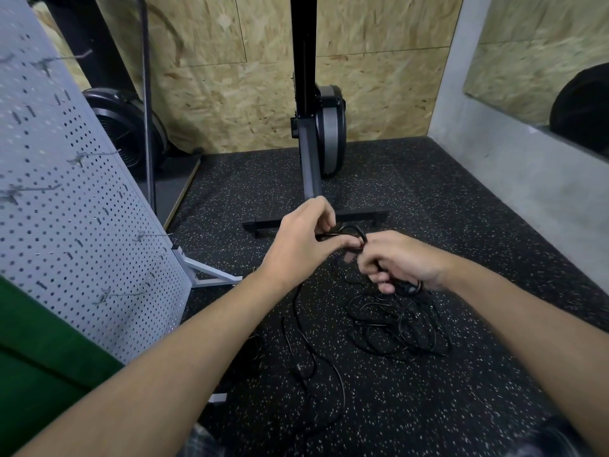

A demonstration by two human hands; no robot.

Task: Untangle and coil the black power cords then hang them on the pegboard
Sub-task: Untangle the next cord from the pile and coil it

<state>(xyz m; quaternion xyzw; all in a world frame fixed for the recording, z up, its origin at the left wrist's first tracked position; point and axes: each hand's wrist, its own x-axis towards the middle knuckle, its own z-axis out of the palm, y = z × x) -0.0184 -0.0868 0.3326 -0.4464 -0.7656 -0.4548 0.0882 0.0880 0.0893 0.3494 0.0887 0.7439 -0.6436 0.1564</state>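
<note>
Early going, by the look of it. Pinching a small loop of black power cord [355, 229] in the curled fingers of the left hand [304, 237], well to the right of the pegboard [82, 209]. Gripping more cord in the right hand [407, 263], clenched round a bunch of strands, farther right of the pegboard again.

Lower down, loose on the floor right of the pegboard: a tangle [400, 324] of thin black loops, not yet sorted, plus 1 long strand [304, 354] trailing nearer the pegboard's foot. No finished coil anywhere in view. No cord on the pegboard's hooks [95, 155], at least 5 of them bare.

Judging from this: untangling barely under way, coiling hardly begun, hanging not yet started. Cannot tell how many cords in the heap.
</note>
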